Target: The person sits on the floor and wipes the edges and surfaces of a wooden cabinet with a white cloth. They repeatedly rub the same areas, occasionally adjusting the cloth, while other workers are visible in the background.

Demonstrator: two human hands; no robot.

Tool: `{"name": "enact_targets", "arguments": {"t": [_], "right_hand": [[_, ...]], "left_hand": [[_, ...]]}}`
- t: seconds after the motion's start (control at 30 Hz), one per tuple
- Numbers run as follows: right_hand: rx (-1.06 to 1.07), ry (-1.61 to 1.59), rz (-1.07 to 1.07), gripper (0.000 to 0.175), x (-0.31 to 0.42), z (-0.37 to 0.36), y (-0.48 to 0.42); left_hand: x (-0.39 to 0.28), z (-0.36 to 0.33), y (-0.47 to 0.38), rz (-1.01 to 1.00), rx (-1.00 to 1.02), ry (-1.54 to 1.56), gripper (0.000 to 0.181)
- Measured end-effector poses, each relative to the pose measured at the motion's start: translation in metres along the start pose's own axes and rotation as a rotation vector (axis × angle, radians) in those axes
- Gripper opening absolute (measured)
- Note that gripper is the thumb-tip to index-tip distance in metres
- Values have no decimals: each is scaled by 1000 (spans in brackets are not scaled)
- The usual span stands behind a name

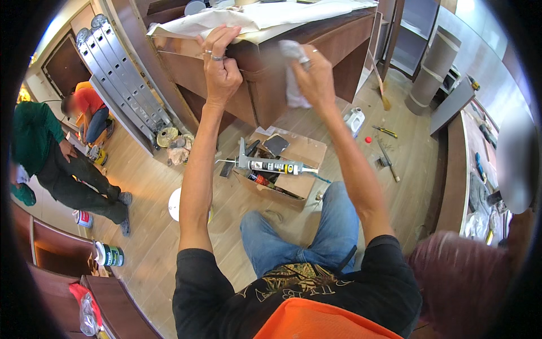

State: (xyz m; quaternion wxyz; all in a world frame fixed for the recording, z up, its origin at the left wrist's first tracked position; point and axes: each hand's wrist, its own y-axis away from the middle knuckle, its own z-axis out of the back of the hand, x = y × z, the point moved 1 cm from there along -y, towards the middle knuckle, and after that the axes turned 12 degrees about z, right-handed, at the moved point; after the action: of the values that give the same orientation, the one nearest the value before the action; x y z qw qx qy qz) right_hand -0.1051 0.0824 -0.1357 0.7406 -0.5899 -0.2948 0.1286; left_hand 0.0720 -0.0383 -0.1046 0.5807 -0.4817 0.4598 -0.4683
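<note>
My left hand (221, 70), with rings on it, is hooked over the front edge of a brown wooden desk (269, 99). Its fingertips rest on the crumpled white sheet (271, 17) covering the desktop. Across the desk's corner, my right hand (316, 78) holds a whitish cloth (296, 91) against or close to the wood; motion blurs it, so contact is unclear. Part of the cloth hangs below my palm. Under my arms, a caulking gun (242, 160) loaded with a sealant cartridge (275, 166) lies across an open cardboard box (311, 152).
A white bottle (355, 120), a red cap (368, 139), a yellow-black cutter knife (386, 131) and a brush (385, 101) lie rightward. A folded metal ladder (123, 80) leans at left. Two people, one standing (72, 169), one crouching (91, 108), are beyond. Another head (461, 288) is close at right.
</note>
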Motion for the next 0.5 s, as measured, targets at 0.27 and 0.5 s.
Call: {"name": "enact_targets", "arguments": {"t": [0.27, 0.5], "right_hand": [[59, -5, -81, 29, -57, 23, -19], [73, 5, 10, 24, -7, 6, -7]], "left_hand": [[7, -20, 4, -64, -115, 35, 66], [6, -15, 3, -48, -131, 9, 65]]}}
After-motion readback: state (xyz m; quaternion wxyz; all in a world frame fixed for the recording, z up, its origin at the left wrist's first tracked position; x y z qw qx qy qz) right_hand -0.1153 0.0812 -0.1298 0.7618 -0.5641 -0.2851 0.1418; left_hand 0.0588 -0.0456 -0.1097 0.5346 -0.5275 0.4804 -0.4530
